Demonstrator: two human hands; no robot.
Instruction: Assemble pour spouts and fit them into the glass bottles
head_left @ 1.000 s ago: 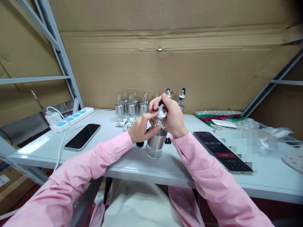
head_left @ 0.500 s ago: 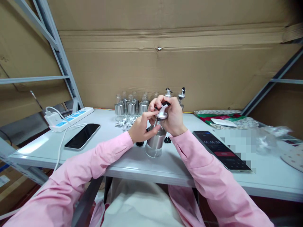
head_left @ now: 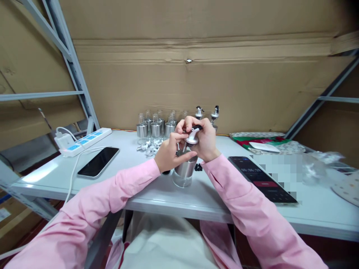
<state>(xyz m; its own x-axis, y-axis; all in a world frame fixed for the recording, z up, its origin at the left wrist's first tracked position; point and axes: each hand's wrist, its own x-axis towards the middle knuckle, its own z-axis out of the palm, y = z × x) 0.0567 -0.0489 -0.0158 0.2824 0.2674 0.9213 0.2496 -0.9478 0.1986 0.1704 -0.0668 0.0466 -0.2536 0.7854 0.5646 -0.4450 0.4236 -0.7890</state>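
Front edge of surface [head_left: 207,196] nearest, strip of room between it and bottle [head_left: 183,171]. Bottle upright on surface, glass base, metal sleeve, between both hands. Left hand [head_left: 170,154]: fingers part-open, thumb across bottle's upper front, index finger up by spout [head_left: 193,139]; can't tell if it grips. Right hand [head_left: 206,140]: fingers curled closed on spout, at bottle's neck, tilted; seating hidden. Black bits [head_left: 198,167] just beside bottle, right side, tight there. Right phone [head_left: 262,181] angled, lower end near front edge; gap between it and bottle. Left phone [head_left: 98,161] well apart from bottle, wide gap. Metal parts [head_left: 150,147] behind left hand. Farther, bottles [head_left: 155,129] bunched near back edge, cardboard [head_left: 174,82] behind.
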